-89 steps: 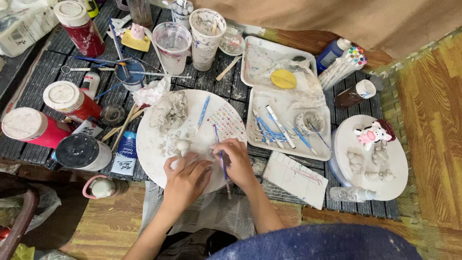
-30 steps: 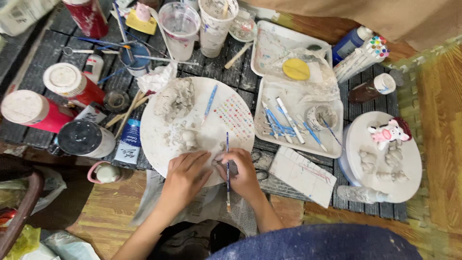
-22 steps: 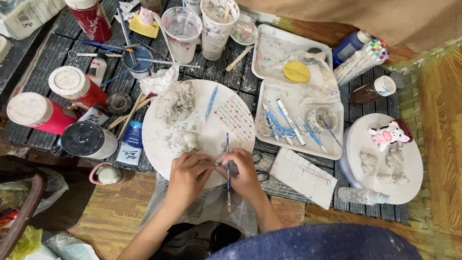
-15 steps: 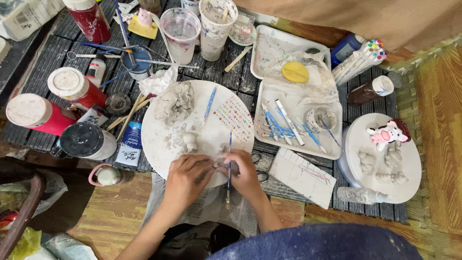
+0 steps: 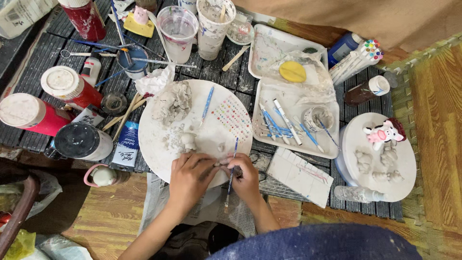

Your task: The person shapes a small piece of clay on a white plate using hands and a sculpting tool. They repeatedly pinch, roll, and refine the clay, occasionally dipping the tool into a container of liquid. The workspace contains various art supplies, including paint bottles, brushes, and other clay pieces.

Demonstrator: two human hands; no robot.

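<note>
Head view: since three seconds ago both hands have stayed at the near edge of the round board (image 5: 192,120), but the brush now stands more upright. The left hand (image 5: 190,175) and right hand (image 5: 245,175) pinch a small clay piece (image 5: 219,164) between curled fingers; the right also holds the brush (image 5: 232,168). On the board lie a clay lump (image 5: 171,103) and a dotted sheet (image 5: 232,116). The tray (image 5: 269,139) holds pens and a small cup (image 5: 315,118).

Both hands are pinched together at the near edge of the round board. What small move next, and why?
Probably lower the brush tip onto the small clay piece: the left hand pinches it at the round board edge, and the right hand holds the brush beside it.
</note>
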